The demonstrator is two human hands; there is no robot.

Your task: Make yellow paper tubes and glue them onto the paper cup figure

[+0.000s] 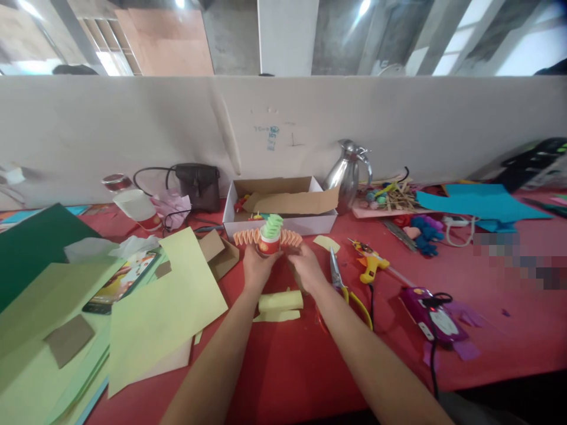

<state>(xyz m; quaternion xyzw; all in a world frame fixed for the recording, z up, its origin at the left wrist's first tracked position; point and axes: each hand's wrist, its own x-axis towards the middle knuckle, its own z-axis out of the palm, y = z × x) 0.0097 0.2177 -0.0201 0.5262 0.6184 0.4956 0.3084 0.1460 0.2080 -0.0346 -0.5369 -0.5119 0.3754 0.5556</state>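
A small red and white paper cup (269, 243) stands upright above the red table, with a green accordion-folded paper strip (273, 225) rising from its top. Orange accordion-folded paper strips stick out on both sides, a left one (246, 236) and a right one (290, 238). My left hand (257, 268) is closed around the cup's lower left side. At the right orange strip, my right hand (305, 265) has its fingers bent and drawn together against the underside; the fingertips are partly hidden. Between my forearms lies a rolled piece of yellow paper (280, 301).
Scissors (337, 274) and a yellow glue gun (372, 263) lie to the right, near a purple power box (434, 316) with a cord. Yellow sheets (163, 307) and a phone (121, 283) are at left. Behind stand a white box (283, 226) and a metal jug (345, 174).
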